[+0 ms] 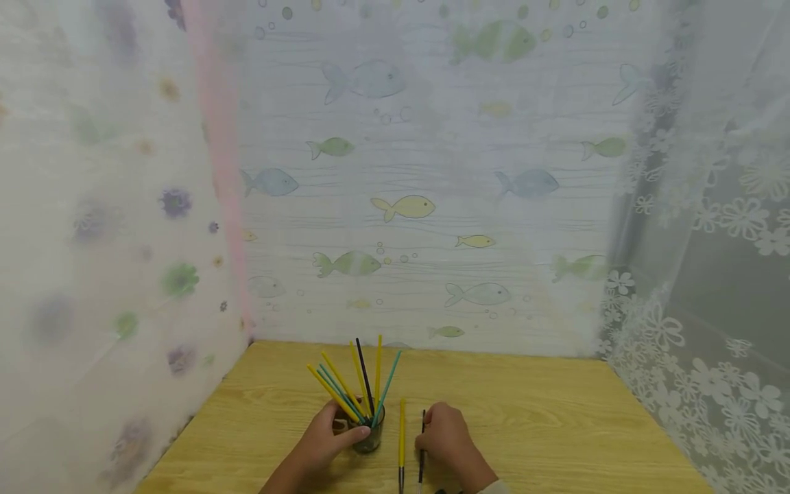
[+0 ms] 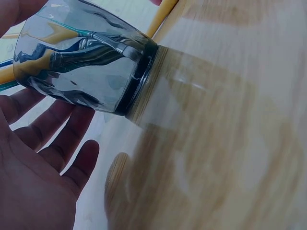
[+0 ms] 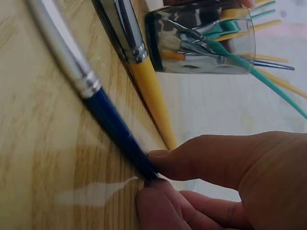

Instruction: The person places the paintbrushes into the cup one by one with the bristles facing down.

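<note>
A clear, dark-tinted glass [image 1: 368, 444] stands on the table, holding several paintbrushes, bristle ends down. Their yellow, green and dark handles [image 1: 364, 374] fan out above the rim. My left hand [image 1: 326, 439] holds the glass from the left, thumb at its near side and fingers around the far side. To the right, my right hand [image 1: 448, 438] pinches the handle of a dark blue paintbrush [image 3: 115, 129] between thumb and fingers, its metal ferrule toward me. Between glass and right hand, a yellow paintbrush [image 1: 402, 433] lies lengthwise on the wood.
The light wood table [image 1: 543, 418] reaches back to a curtain [image 1: 426, 171] printed with fish. Flower-patterned curtains hang along the left [image 1: 111, 240] and right [image 1: 734, 329]. A small dark object [image 1: 441, 491] shows at the bottom edge of the head view.
</note>
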Motion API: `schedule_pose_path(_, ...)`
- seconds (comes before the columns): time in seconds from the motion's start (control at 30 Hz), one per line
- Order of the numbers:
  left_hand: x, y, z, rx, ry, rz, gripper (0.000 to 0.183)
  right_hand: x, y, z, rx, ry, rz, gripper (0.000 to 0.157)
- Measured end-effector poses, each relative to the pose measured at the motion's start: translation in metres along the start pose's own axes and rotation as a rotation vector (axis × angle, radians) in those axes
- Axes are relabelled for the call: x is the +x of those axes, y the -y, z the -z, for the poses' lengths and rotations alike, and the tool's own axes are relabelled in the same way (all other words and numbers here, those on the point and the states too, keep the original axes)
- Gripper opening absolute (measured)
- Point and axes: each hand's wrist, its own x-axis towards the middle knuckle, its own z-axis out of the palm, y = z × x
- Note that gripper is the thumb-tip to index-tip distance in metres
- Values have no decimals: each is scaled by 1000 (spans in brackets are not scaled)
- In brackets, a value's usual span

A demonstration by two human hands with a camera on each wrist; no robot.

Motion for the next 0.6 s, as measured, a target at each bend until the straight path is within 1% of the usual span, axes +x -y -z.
schedule_pose_path(0.03,0,-1,0,2,1,2,61,0,0,1,-3,-1,2,19)
schedule_pose_path(0.1,0,-1,0,-2,6,8,62,0,-1,2,-6,2,-4,14)
schedule_pose_path(0.2,-4,-2,1,-9,5,12,62,0,-2,2,-2,24,-19,20)
schedule_pose_path(0.37,-7,0,0,-15,-4,9,59,2,-4,5,-7,52,-64,26)
schedule_pose_path(0.47,-7,3,-2,-8,3,-5,58,2,-7,7,6,60,-82,28)
schedule_pose_path(0.5,-7,4,-3,-7,8,-7,58,2,-8,7,17,68,-89,25)
schedule_pose_path(0.6,-7,5,-4,2,21,-6,59,0,-10,9,64,96,-96,23)
